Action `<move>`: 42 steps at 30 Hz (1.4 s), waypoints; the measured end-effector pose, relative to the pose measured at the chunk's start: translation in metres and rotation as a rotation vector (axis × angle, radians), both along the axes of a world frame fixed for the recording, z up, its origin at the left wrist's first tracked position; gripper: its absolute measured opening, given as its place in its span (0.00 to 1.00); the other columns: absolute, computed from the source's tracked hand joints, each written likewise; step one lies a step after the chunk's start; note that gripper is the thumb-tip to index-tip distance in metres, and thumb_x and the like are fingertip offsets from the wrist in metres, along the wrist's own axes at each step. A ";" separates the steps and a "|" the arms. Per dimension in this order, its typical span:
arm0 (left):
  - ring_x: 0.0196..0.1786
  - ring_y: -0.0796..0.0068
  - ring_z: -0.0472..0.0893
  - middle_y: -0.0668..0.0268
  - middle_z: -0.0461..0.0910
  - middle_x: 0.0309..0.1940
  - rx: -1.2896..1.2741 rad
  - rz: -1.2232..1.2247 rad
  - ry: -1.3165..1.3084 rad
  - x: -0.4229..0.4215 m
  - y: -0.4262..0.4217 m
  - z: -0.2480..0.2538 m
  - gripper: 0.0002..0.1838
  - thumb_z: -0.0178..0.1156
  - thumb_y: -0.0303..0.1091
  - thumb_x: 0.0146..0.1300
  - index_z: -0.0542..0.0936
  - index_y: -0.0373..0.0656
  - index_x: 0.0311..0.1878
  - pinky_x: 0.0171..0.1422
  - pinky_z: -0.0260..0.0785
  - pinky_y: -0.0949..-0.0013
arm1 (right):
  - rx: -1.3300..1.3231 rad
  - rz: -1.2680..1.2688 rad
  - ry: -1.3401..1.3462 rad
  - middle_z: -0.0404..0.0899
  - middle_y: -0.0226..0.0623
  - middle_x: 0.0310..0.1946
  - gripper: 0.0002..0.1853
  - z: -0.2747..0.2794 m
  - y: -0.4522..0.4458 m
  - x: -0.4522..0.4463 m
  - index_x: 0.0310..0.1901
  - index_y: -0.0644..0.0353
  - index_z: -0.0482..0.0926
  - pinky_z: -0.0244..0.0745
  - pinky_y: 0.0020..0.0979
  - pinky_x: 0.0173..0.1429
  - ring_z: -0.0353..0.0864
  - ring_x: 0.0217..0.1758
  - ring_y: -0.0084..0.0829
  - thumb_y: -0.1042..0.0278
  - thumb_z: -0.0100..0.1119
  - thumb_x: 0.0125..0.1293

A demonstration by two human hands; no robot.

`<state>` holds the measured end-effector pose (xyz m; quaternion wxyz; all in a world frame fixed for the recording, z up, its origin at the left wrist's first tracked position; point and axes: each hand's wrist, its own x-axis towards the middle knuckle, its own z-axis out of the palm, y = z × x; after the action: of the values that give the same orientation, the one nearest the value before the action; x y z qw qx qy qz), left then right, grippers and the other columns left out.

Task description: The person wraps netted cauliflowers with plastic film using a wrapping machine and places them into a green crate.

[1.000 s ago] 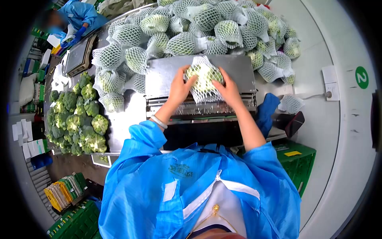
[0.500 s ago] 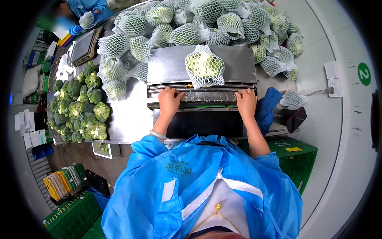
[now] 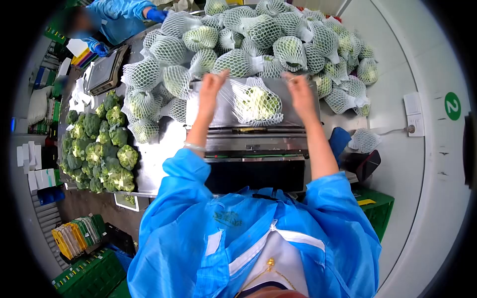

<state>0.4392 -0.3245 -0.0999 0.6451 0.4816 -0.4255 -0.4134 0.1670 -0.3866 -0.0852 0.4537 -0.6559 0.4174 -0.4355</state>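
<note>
On the steel top of a film-wrapping machine (image 3: 228,144) lies a pale green vegetable head (image 3: 262,103) in a white foam net. Clear cling film (image 3: 226,99) stretches over it, its creases running toward my left hand. My left hand (image 3: 210,88), fingers pinched and a little blurred, grips the film to the left of the head's far end. To the right of the head, my right hand (image 3: 299,89) is likewise closed at the film's far edge. Both hands are raised above the plate, near the netted heads behind it.
Many netted heads (image 3: 263,31) are piled behind the machine. Bare broccoli (image 3: 97,144) is heaped at left, near a scale (image 3: 107,69). At right lie a blue cloth (image 3: 339,143) and a loose foam net (image 3: 365,140). A co-worker in blue gloves (image 3: 158,15) stands at far left.
Both my hands have moved forward from the machine's front roller to the far side of the netted head, drawing film over it. The co-worker's hand has reached toward the pile.
</note>
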 end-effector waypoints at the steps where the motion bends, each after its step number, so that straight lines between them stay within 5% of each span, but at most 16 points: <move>1: 0.52 0.64 0.78 0.57 0.80 0.48 0.107 0.041 -0.331 -0.003 -0.011 -0.033 0.10 0.51 0.38 0.75 0.72 0.39 0.46 0.62 0.66 0.66 | -0.026 0.021 0.179 0.79 0.39 0.42 0.13 -0.042 -0.012 0.007 0.48 0.63 0.72 0.68 0.33 0.54 0.76 0.44 0.32 0.60 0.50 0.76; 3: 0.52 0.69 0.77 0.59 0.80 0.47 0.310 -0.047 -0.436 -0.011 -0.013 -0.067 0.11 0.50 0.36 0.75 0.73 0.37 0.47 0.61 0.65 0.69 | 0.277 0.081 0.106 0.79 0.38 0.42 0.14 -0.094 -0.019 0.005 0.48 0.63 0.72 0.68 0.36 0.55 0.75 0.45 0.32 0.58 0.49 0.76; 4: 0.54 0.65 0.76 0.57 0.78 0.49 0.429 -0.132 -0.290 -0.011 -0.012 -0.055 0.18 0.54 0.38 0.72 0.70 0.40 0.60 0.63 0.65 0.67 | 0.346 0.112 0.191 0.80 0.44 0.50 0.17 -0.068 -0.011 0.002 0.52 0.62 0.71 0.68 0.36 0.61 0.76 0.55 0.34 0.54 0.50 0.75; 7: 0.60 0.55 0.75 0.53 0.75 0.56 0.294 -0.433 -0.111 -0.021 0.018 -0.031 0.41 0.68 0.43 0.60 0.60 0.46 0.73 0.68 0.63 0.64 | 0.288 0.264 0.174 0.75 0.50 0.60 0.34 -0.039 0.023 -0.007 0.65 0.60 0.64 0.65 0.37 0.68 0.71 0.67 0.39 0.50 0.65 0.64; 9: 0.65 0.46 0.72 0.50 0.71 0.62 -0.118 -0.423 -0.841 -0.020 0.032 -0.019 0.62 0.79 0.44 0.43 0.49 0.50 0.78 0.72 0.62 0.60 | 0.168 0.341 0.400 0.72 0.50 0.63 0.51 -0.020 0.038 -0.011 0.71 0.59 0.59 0.66 0.39 0.68 0.72 0.67 0.42 0.48 0.78 0.50; 10: 0.68 0.48 0.70 0.49 0.69 0.65 -0.104 -0.397 -0.834 -0.027 0.034 -0.011 0.65 0.83 0.45 0.32 0.56 0.48 0.75 0.72 0.63 0.58 | 0.134 0.329 0.371 0.74 0.50 0.61 0.50 -0.023 0.037 -0.012 0.69 0.60 0.62 0.67 0.38 0.67 0.74 0.64 0.43 0.48 0.78 0.49; 13: 0.67 0.51 0.71 0.49 0.70 0.64 0.047 -0.436 -0.768 -0.030 0.032 -0.001 0.60 0.83 0.43 0.33 0.61 0.45 0.72 0.71 0.64 0.59 | 0.236 0.325 0.357 0.78 0.47 0.55 0.43 -0.006 0.044 -0.013 0.66 0.63 0.66 0.70 0.35 0.63 0.78 0.59 0.38 0.52 0.76 0.52; 18: 0.61 0.68 0.75 0.58 0.75 0.59 0.578 -0.728 0.015 -0.037 0.097 0.051 0.48 0.78 0.35 0.47 0.63 0.37 0.70 0.66 0.68 0.67 | 0.429 0.425 0.352 0.82 0.51 0.45 0.35 0.049 0.103 -0.038 0.56 0.70 0.74 0.73 0.36 0.57 0.82 0.50 0.38 0.43 0.66 0.61; 23: 0.66 0.64 0.73 0.57 0.67 0.68 1.034 -0.962 0.333 -0.043 0.160 0.092 0.46 0.65 0.56 0.62 0.57 0.42 0.75 0.66 0.72 0.60 | 0.979 0.527 -0.059 0.83 0.48 0.43 0.33 0.076 0.187 -0.068 0.56 0.71 0.75 0.80 0.31 0.50 0.83 0.45 0.33 0.43 0.62 0.66; 26: 0.64 0.61 0.75 0.56 0.72 0.64 1.194 -0.906 0.482 -0.052 0.188 0.026 0.44 0.54 0.66 0.65 0.61 0.43 0.73 0.67 0.72 0.60 | 1.200 0.371 0.018 0.84 0.44 0.36 0.29 0.031 0.216 -0.081 0.51 0.70 0.78 0.83 0.29 0.46 0.84 0.38 0.30 0.46 0.63 0.66; 29: 0.57 0.64 0.80 0.52 0.76 0.58 1.257 -0.855 0.585 -0.058 0.211 -0.003 0.42 0.51 0.66 0.68 0.67 0.34 0.67 0.61 0.76 0.67 | 1.066 0.310 0.105 0.84 0.39 0.29 0.24 -0.002 0.243 -0.091 0.42 0.68 0.81 0.81 0.27 0.37 0.83 0.29 0.26 0.48 0.63 0.67; 30: 0.54 0.64 0.81 0.52 0.79 0.54 1.194 -0.799 0.533 -0.059 0.224 -0.001 0.38 0.52 0.62 0.70 0.69 0.33 0.65 0.59 0.77 0.68 | 0.758 0.261 0.273 0.82 0.35 0.23 0.21 -0.022 0.256 -0.097 0.34 0.66 0.81 0.75 0.26 0.28 0.79 0.24 0.21 0.52 0.62 0.69; 34: 0.35 0.73 0.83 0.57 0.84 0.35 0.887 -0.491 0.109 -0.059 0.265 -0.015 0.21 0.52 0.47 0.75 0.78 0.35 0.51 0.41 0.77 0.75 | 0.778 -0.107 0.058 0.76 0.31 0.18 0.22 -0.037 0.283 -0.088 0.30 0.65 0.79 0.67 0.28 0.22 0.73 0.17 0.21 0.52 0.55 0.73; 37: 0.22 0.82 0.74 0.65 0.77 0.20 0.786 -0.205 0.088 -0.070 0.260 -0.026 0.18 0.49 0.42 0.77 0.77 0.40 0.35 0.26 0.66 0.78 | 0.676 -0.344 0.134 0.72 0.33 0.15 0.27 -0.054 0.288 -0.082 0.25 0.65 0.74 0.65 0.32 0.26 0.73 0.19 0.25 0.49 0.49 0.76; 38: 0.17 0.85 0.65 0.71 0.71 0.15 0.755 -0.087 0.018 -0.078 0.252 -0.024 0.19 0.50 0.40 0.77 0.72 0.43 0.28 0.21 0.53 0.78 | 0.568 -0.410 0.247 0.70 0.39 0.15 0.28 -0.064 0.287 -0.087 0.24 0.65 0.73 0.66 0.38 0.29 0.74 0.20 0.33 0.49 0.47 0.77; 42: 0.17 0.61 0.75 0.57 0.76 0.17 0.444 -0.053 -0.841 -0.061 0.253 -0.078 0.17 0.53 0.39 0.74 0.74 0.37 0.31 0.23 0.64 0.57 | 0.277 -0.519 0.638 0.76 0.49 0.19 0.25 -0.076 0.293 -0.097 0.24 0.64 0.73 0.70 0.45 0.30 0.79 0.25 0.50 0.50 0.51 0.74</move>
<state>0.3781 -0.0715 -0.1781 0.2876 0.7224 -0.5631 -0.2800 0.0701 -0.0936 -0.1607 0.2613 -0.5638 0.7424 -0.2504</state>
